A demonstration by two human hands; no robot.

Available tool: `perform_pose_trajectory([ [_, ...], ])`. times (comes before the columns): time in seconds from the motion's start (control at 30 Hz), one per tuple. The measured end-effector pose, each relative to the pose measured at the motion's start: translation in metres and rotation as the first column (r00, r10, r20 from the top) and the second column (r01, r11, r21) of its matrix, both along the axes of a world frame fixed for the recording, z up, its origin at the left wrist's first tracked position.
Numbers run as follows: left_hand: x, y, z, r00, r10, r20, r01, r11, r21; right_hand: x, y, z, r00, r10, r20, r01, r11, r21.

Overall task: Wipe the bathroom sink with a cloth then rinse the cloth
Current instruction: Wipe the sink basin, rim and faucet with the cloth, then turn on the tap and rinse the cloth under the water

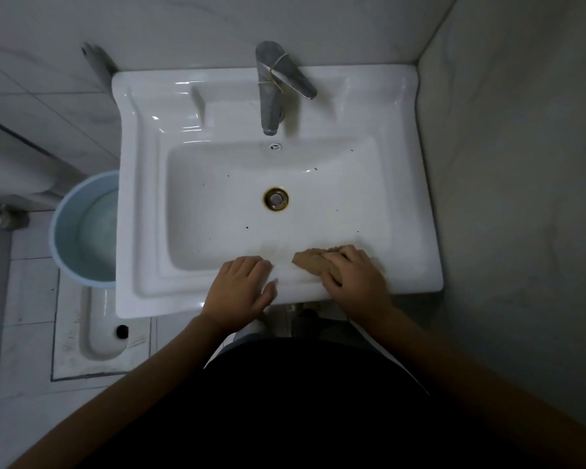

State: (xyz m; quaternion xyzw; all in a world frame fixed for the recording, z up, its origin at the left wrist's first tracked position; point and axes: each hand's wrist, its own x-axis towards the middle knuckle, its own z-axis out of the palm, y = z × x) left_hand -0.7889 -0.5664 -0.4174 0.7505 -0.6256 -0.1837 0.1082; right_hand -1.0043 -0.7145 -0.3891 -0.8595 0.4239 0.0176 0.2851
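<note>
A white ceramic sink [142, 184] fills the middle of the view, with small dark specks in its basin and a rust-ringed drain [276, 198]. A tan cloth [313, 262] lies bunched on the sink's front rim, right of centre. My right hand [356, 277] lies over the cloth's right part with fingers curled on it, pressing it to the rim. My left hand [242, 287] rests on the front rim just left of the cloth, fingers bent over the basin's inner edge, holding nothing. A metal faucet [271, 96] stands at the back, no water running.
A light blue bucket [60, 231] with water stands on the floor at the sink's left side. A squat toilet pan [99, 333] lies in the tiled floor below it. A wall [521, 164] runs close along the sink's right edge.
</note>
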Motion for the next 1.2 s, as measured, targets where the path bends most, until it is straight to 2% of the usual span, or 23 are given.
perform_pose_trajectory([
  [0.17,0.001,0.003,0.009,0.999,0.014,-0.031,-0.014,1.000,-0.005,0.010,-0.013,-0.004,0.999,0.043,-0.030,-0.042,0.998,0.045],
  [0.3,0.006,0.010,0.016,0.994,0.109,-0.007,-0.109,0.994,0.016,0.012,-0.018,-0.005,0.999,0.025,-0.039,-0.023,0.998,0.066],
  [0.53,0.037,0.026,0.028,0.954,0.296,0.053,-0.300,0.946,0.123,0.026,-0.039,0.002,0.988,-0.142,0.066,0.131,0.980,0.153],
  [0.77,0.051,0.018,0.041,0.973,0.219,0.070,-0.229,0.950,0.213,0.060,-0.073,0.021,0.961,-0.240,0.139,0.205,0.953,0.223],
  [0.83,0.060,-0.002,0.052,0.967,0.249,0.060,-0.256,0.956,0.144,0.069,-0.080,0.027,0.948,-0.283,0.148,0.240,0.937,0.254],
  [0.9,0.071,-0.037,0.070,0.954,0.298,0.040,-0.298,0.955,-0.003,0.079,-0.088,0.032,0.928,-0.338,0.155,0.284,0.914,0.289],
  [1.03,0.092,-0.128,0.117,0.921,0.387,-0.046,-0.383,0.876,-0.293,0.095,-0.102,0.039,0.884,-0.436,0.170,0.358,0.864,0.356],
  [1.13,0.100,-0.192,0.137,0.952,0.305,-0.002,-0.277,0.864,-0.420,0.101,-0.109,0.039,0.881,-0.449,0.151,0.371,0.853,0.367],
  [1.2,0.100,-0.221,0.138,0.970,0.228,0.080,-0.176,0.894,-0.413,0.102,-0.111,0.037,0.875,-0.465,0.137,0.387,0.841,0.379],
])
